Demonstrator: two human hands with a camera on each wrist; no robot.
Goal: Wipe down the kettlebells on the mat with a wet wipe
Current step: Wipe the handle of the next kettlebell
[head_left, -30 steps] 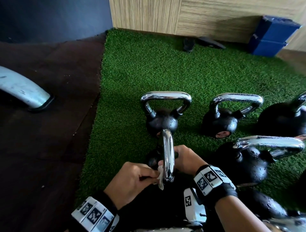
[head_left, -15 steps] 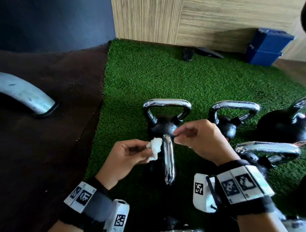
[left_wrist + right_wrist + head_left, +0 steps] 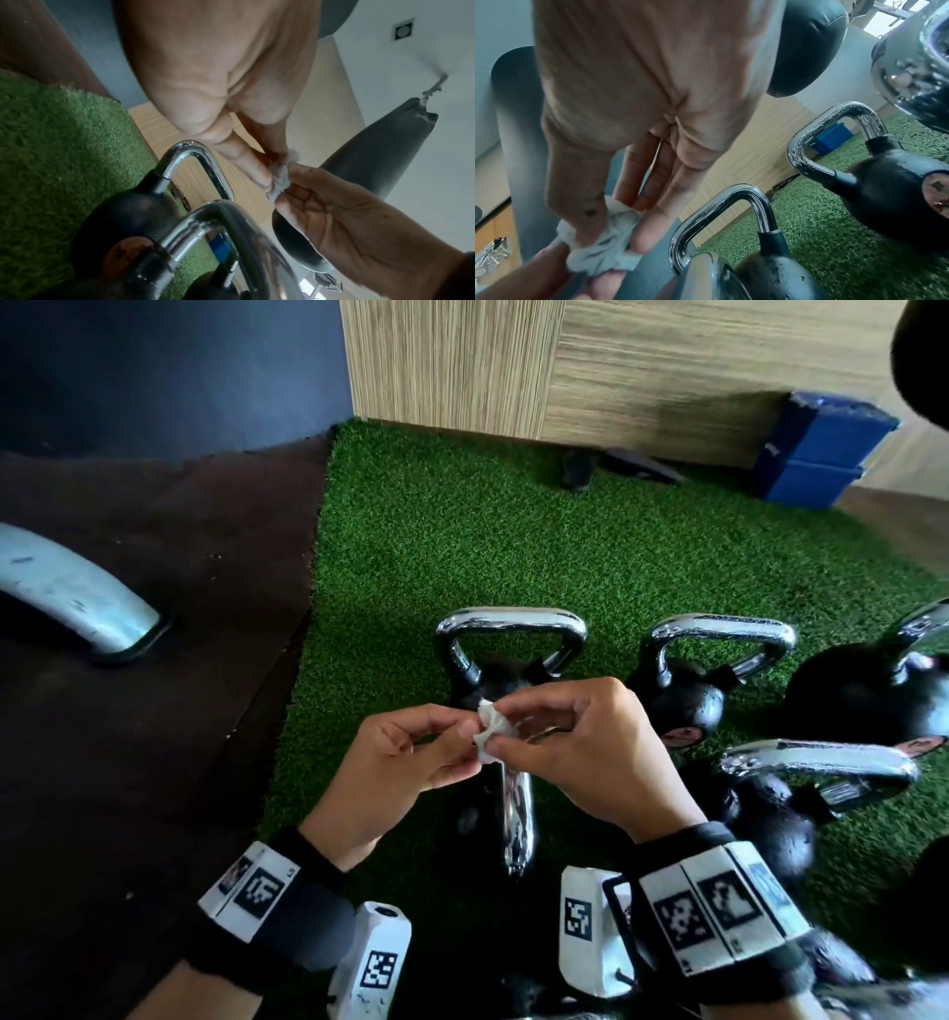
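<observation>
Several black kettlebells with chrome handles stand on the green turf mat (image 3: 462, 531). The nearest kettlebell's handle (image 3: 516, 819) points toward me below my hands; another kettlebell (image 3: 508, 629) stands just behind it. Above them both hands pinch a crumpled white wet wipe (image 3: 490, 729). My left hand (image 3: 411, 762) holds its left side, my right hand (image 3: 575, 747) its right side. The left wrist view shows the wipe (image 3: 280, 180) between fingertips of both hands. In the right wrist view the wipe (image 3: 603, 249) is bunched under my thumb.
More kettlebells (image 3: 688, 680) (image 3: 873, 690) (image 3: 780, 793) crowd the mat's right side. Dark floor (image 3: 128, 762) lies left of the mat with a grey curved metal piece (image 3: 67, 593). Blue blocks (image 3: 816, 449) and a wood-panel wall (image 3: 565, 361) stand at the back.
Both hands rose off the nearest kettlebell's handle. The right hand let go of it and came over to take hold of the wipe that the left hand held.
</observation>
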